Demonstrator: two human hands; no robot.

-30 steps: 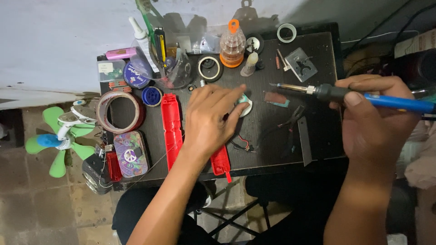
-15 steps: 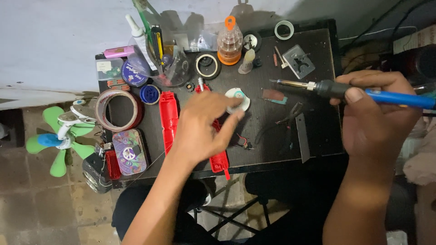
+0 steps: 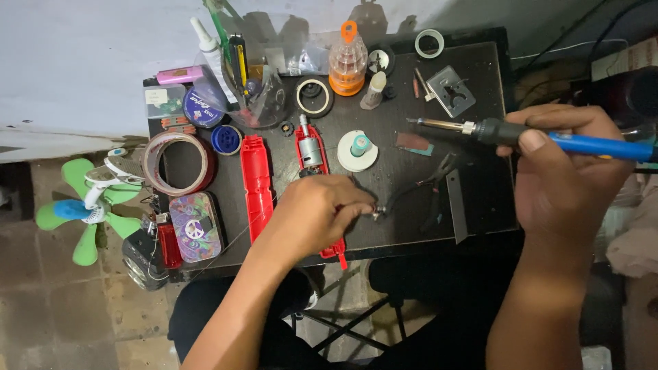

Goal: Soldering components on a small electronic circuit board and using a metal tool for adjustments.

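Note:
My right hand [image 3: 565, 175] grips a soldering iron [image 3: 534, 133] with a blue handle and black collar; its metal tip points left above the dark table [image 3: 404, 171]. My left hand [image 3: 312, 216] rests on the lower half of an opened red device [image 3: 312, 161] whose small silver motor shows, and its fingertips pinch a tiny metal part [image 3: 377, 214] with thin wires. A separate red casing half [image 3: 258, 186] lies just left of that hand. A white disc with a teal knob [image 3: 358, 149] sits beyond the fingers.
Black pliers [image 3: 432, 192] lie right of the left hand. Tape rolls [image 3: 179, 163], a patterned tin [image 3: 195, 226], an orange bottle [image 3: 347, 65], a plastic cup of tools [image 3: 253, 89] and a metal bracket [image 3: 452, 89] crowd the table. A green fan blade [image 3: 86, 209] lies on the floor, left.
My left hand has drawn back toward me from the white disc, uncovering the red device's motor, and now pinches the small part. The soldering iron stays about level.

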